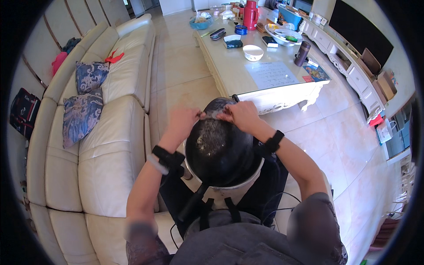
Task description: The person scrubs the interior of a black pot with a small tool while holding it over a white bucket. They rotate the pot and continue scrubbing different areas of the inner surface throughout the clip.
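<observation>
Between my knees a black wok (222, 149) rests bottom up over a pale-rimmed basin (232, 187). Its long black handle (195, 200) points back toward my lap, and a short grip (235, 98) shows at the far edge. Shiny wet or scuffed patches mark the wok's dark base. My left hand (185, 122) and my right hand (244, 116) meet at the wok's far side, fingertips pinched. Between them is a thin greyish piece (211, 114), perhaps scouring material; its exact kind is unclear. Both wrists wear black straps.
A cream leather sofa (112, 159) with patterned cushions (82, 116) runs along my left. Ahead stands a glass-topped coffee table (232, 73) bearing a white bowl (253, 53), a red thermos jug (250, 16) and a dark bottle (302, 53). Black cables (281, 195) hang beside my right leg.
</observation>
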A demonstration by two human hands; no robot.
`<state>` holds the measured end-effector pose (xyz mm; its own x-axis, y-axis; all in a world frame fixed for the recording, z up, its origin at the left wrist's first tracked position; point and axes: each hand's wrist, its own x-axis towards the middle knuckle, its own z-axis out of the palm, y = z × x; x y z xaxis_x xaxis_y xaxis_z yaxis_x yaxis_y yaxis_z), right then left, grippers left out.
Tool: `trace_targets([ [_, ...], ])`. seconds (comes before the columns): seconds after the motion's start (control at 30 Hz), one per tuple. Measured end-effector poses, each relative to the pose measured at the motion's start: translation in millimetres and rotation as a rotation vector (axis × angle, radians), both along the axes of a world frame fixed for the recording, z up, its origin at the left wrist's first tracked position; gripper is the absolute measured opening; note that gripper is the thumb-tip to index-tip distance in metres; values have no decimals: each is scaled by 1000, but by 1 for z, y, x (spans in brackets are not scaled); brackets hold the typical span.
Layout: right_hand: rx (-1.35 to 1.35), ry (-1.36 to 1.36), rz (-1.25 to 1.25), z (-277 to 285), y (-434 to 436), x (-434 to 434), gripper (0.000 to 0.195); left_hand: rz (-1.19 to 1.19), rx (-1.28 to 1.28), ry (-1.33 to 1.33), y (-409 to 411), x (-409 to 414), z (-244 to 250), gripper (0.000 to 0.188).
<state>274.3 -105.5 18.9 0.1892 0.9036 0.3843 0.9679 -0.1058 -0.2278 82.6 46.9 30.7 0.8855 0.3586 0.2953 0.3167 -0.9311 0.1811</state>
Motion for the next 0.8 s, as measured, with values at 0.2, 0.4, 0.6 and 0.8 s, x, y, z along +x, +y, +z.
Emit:
trace_targets([
  [0.2, -38, 2, -54, 12, 11, 3, 54, 7, 32, -70, 5, 1, -9, 23],
  [0.4, -25, 32, 5, -3, -14, -16, 52, 17, 170, -11, -17, -18, -1, 20],
  [0.6, 103, 75, 66, -6, -40, -16, 38, 60, 248, -53, -58, -28, 0, 21],
  [0.8, 4, 96, 178, -16, -62, -26, 28, 27, 271, -84, -77, -37, -10, 24],
])
